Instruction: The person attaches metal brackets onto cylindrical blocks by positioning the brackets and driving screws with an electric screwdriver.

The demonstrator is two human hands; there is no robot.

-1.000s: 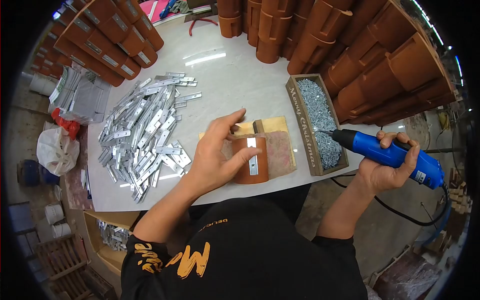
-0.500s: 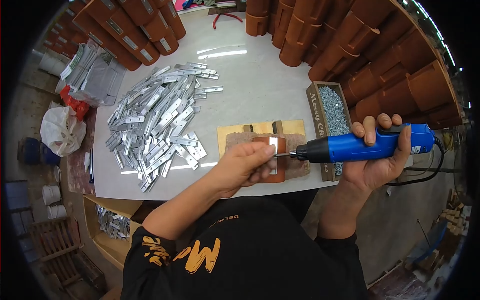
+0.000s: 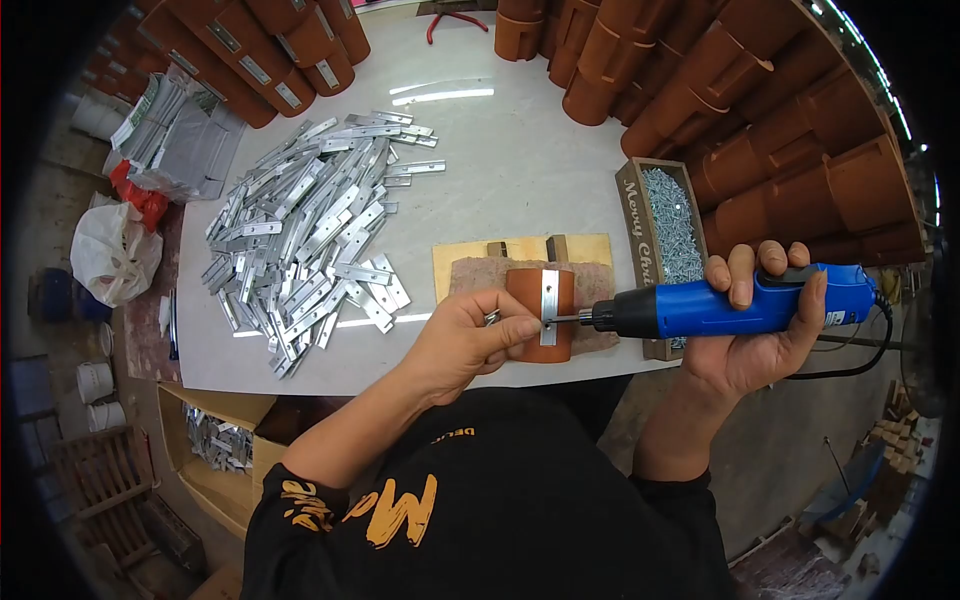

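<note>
- The left hand (image 3: 460, 345) is nearly closed, its fingers curled and its thumb and forefinger drawn together around a small metal piece (image 3: 492, 317); their tips are at the near part of the perforated metal strip (image 3: 549, 290), beside the driver bit (image 3: 565, 319).
- The right hand (image 3: 750, 340) is wrapped around the blue electric screwdriver (image 3: 715, 308), which lies level, its bit pointing left at the strip.
- The strip lies lengthwise, near to far, on the reddish-brown curved piece (image 3: 523, 290), which sits on a rough slab (image 3: 475, 275) over a yellow board (image 3: 445, 255) at the near edge of the table (image 3: 480, 190).
- The left fingertips hide the bit's very tip, so whether it touches the strip or a screw cannot be told.
- The near left part of the curved piece is behind the left hand; the lettering on the wooden box (image 3: 638, 225) is partly covered by the screwdriver.
- The red-handled tool (image 3: 455, 17) at the far edge is cut off by the frame.
- That box, right of the slab, holds loose screws (image 3: 668, 225); the screwdriver and right hand cover its near end.
- A heap of metal strips (image 3: 315, 235) spreads across the table's left.
- Stacked brown curved pieces (image 3: 690, 90) stand far right, with more (image 3: 245, 60) far left.
</note>
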